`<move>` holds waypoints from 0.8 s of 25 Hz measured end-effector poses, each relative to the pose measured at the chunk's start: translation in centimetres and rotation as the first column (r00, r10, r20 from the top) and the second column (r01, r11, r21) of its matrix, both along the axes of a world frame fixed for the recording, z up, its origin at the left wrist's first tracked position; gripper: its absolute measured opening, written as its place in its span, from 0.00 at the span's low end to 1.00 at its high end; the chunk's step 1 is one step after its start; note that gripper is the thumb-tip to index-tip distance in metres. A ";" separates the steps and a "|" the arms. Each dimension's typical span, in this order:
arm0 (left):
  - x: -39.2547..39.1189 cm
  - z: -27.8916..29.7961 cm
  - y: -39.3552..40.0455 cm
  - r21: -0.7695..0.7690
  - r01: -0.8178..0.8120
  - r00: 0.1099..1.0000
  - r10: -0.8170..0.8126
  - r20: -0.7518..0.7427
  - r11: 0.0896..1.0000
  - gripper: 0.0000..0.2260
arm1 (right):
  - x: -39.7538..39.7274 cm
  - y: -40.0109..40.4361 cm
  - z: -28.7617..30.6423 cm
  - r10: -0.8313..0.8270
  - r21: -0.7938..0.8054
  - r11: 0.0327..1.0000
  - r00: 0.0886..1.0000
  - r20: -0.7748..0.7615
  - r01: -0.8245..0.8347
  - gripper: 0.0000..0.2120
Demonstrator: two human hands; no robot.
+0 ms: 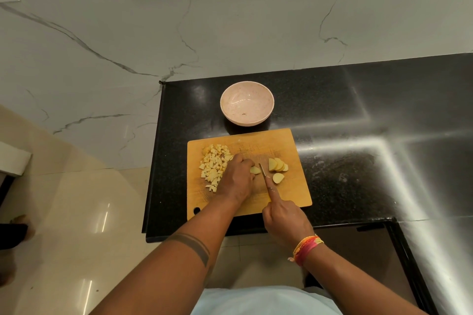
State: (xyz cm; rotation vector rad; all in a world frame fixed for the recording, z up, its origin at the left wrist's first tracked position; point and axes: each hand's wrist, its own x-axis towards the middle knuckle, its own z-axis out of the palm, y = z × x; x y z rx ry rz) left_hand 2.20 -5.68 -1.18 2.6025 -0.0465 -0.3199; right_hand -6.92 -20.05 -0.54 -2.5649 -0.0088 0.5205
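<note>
A wooden cutting board [294,194] lies on the black counter. My left hand [236,179] holds down a potato piece [255,170] at the board's middle, fingers curled over it. My right hand [284,220] grips a knife [262,170], index finger stretched along its spine, the blade standing just right of that piece. A pile of small potato cubes [212,166] sits on the board's left. Several potato slices [277,165] lean together to the right of the blade, with one more slice [278,178] below them.
A pale pink bowl [247,106], nearly empty, stands behind the board. The black counter [358,148] stretches away to the right; its left edge drops to a tiled floor [64,212]. A marble wall [179,20] rises behind.
</note>
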 end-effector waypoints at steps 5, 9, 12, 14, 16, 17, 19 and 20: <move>-0.1 -0.5 0.1 -0.025 -0.030 0.999 0.031 0.029 0.999 0.15 | 0.8 0.8 0.0 0.052 -0.050 0.997 0.998 0.027 -0.051 0.38; 0.2 -0.4 0.0 -0.035 -0.075 0.997 0.076 0.032 0.997 0.13 | 1.9 1.0 -0.2 0.091 -0.091 0.992 0.996 0.018 -0.089 0.37; 0.2 -0.1 -0.3 -0.041 -0.103 0.994 0.104 0.034 0.994 0.13 | 1.6 1.0 -0.3 0.120 -0.136 0.984 0.993 0.009 -0.118 0.37; 0.2 -0.1 -0.4 -0.027 -0.101 0.994 0.102 0.036 0.994 0.13 | 0.8 0.8 -0.5 0.132 -0.137 0.982 0.991 -0.017 -0.133 0.39; 0.1 -0.3 -0.3 -0.026 -0.092 0.995 0.093 0.037 0.995 0.13 | -0.6 0.4 -0.6 0.132 -0.142 0.981 0.991 -0.032 -0.135 0.40; 0.1 -0.4 -0.3 -0.029 -0.089 0.995 0.090 0.039 0.996 0.12 | -1.2 0.2 -0.5 0.134 -0.153 0.979 0.990 -0.034 -0.138 0.41; 0.0 -0.4 -0.2 -0.030 -0.092 0.995 0.093 0.041 0.995 0.12 | -2.1 -0.3 -0.4 0.139 -0.152 0.978 0.990 -0.037 -0.143 0.41; 0.0 -0.4 -0.2 -0.030 -0.096 0.995 0.097 0.037 0.995 0.12 | -2.5 -0.4 -0.4 0.136 -0.139 0.980 0.990 -0.035 -0.139 0.41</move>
